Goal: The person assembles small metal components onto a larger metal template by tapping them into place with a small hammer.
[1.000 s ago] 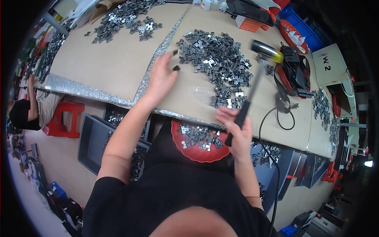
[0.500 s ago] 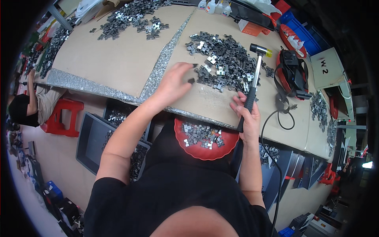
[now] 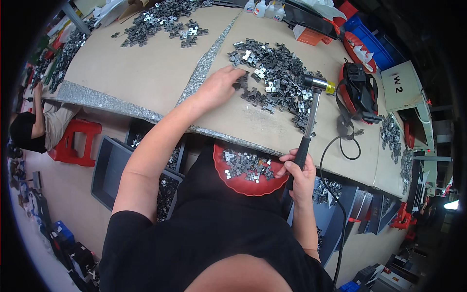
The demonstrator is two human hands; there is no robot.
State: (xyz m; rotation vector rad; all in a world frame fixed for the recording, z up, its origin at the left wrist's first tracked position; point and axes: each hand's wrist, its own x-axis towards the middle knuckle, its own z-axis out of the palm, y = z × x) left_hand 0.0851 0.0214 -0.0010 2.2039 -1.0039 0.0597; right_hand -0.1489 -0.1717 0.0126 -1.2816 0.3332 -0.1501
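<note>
My left hand (image 3: 219, 89) reaches over the table to the left edge of a heap of small dark metal clips (image 3: 279, 70). Its fingers are drawn together at the clips there; what lies between the fingertips is mostly hidden. In my right hand (image 3: 300, 179), near the table's front edge, is a mallet (image 3: 311, 114) gripped low on its black handle. The mallet's head, black at one end and yellow at the other, points away from me over the heap's right side. A red scalloped bowl (image 3: 253, 191) below the table edge holds several shinier metal clips (image 3: 245, 165).
Another heap of clips (image 3: 163, 22) lies at the far left. On the right sit a black-and-red strapped device (image 3: 359, 90) and a black cable (image 3: 335, 187). Grey bins (image 3: 109, 175) stand under the table. Farther left, a person (image 3: 31, 126) sits by a red stool (image 3: 78, 141).
My left hand has moved forward onto the heap's edge, and its spread fingers have closed. My right hand has come back toward me with the mallet, whose head is lower.
</note>
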